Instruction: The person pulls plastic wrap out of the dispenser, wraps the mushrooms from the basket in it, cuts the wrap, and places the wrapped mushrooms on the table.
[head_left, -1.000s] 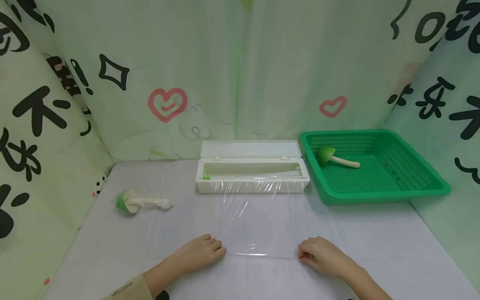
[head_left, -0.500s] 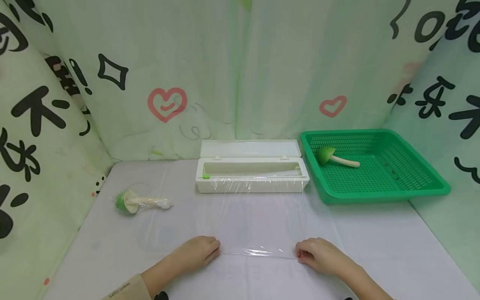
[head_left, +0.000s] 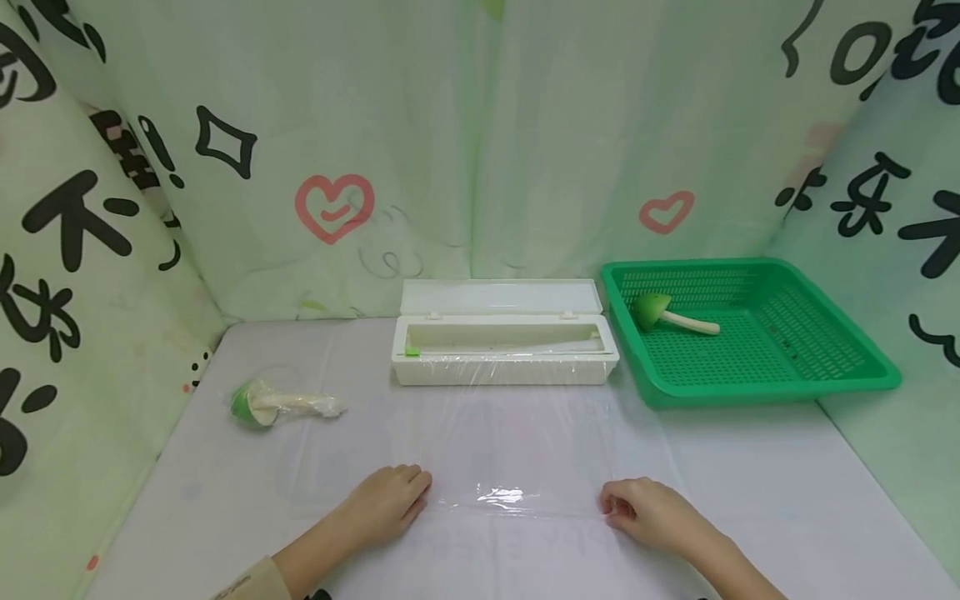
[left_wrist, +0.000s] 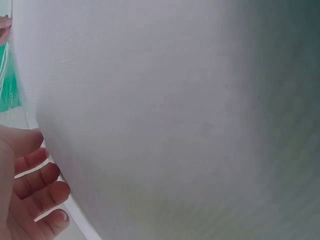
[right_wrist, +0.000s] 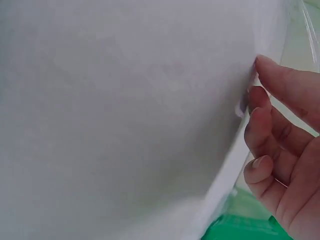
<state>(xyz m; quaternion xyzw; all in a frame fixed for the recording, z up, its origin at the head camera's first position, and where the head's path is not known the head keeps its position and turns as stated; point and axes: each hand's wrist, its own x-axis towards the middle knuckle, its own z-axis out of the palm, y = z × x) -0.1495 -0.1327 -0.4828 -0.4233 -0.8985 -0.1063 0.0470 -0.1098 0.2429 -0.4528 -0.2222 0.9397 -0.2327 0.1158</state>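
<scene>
Clear cling film (head_left: 501, 496) runs from a white cling film dispenser box (head_left: 506, 372) toward me and lies on the table, its near edge between my hands. At its left corner my left hand (head_left: 386, 500) rests with fingertips down on the table; the left wrist view shows its fingers (left_wrist: 42, 182) loosely bent and apart from the thumb. Beside the right corner is my right hand (head_left: 654, 515), its fingers (right_wrist: 261, 125) loosely curled with a gap to the thumb. A toy mushroom wrapped in film (head_left: 285, 404) lies to the left.
A green plastic basket (head_left: 772, 390) stands at the back right, holding an unwrapped green-capped mushroom (head_left: 652, 312). The dispenser's lid (head_left: 501, 297) is raised against the printed curtain (head_left: 480, 167) that encloses the table (head_left: 247, 508).
My left hand has moved left, away from the film's edge, and my right hand has shifted slightly right. The stretched film has slackened and settled down onto the table.
</scene>
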